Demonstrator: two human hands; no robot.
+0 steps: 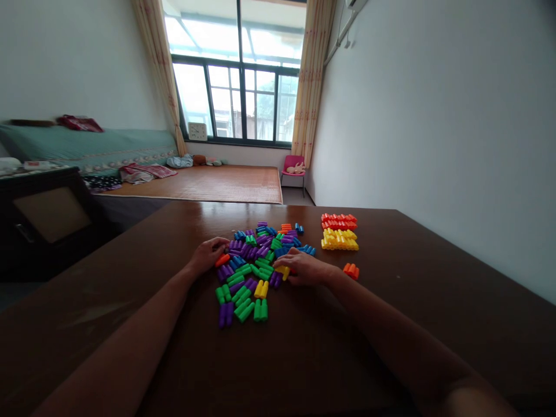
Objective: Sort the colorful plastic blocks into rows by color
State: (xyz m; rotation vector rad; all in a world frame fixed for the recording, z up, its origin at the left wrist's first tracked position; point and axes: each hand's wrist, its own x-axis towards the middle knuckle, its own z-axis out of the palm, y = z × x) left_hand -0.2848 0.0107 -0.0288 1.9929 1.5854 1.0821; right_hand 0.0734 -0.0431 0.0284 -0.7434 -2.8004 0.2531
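Observation:
A loose pile of purple, green and blue plastic pieces [262, 262] lies mid-table. My left hand [209, 255] rests at the pile's left edge with its fingers bent, right by an orange piece [222, 260]; whether it grips anything is not clear. On the pile's right side is my right hand [299, 266], its fingertips at a yellow piece [285, 273], with a bit of red or orange under the fingers. Another yellow piece [261, 289] lies nearer the front. Stacked rows of red pieces [339, 222] and yellow pieces [339, 239] stand to the right, beyond a small orange group [351, 271].
The dark brown table [417, 301] reaches far to both sides. Behind it are a bed with a woven mat [226, 184], a pink chair [295, 165] and a window. A dark cabinet [52, 214] stands at the left.

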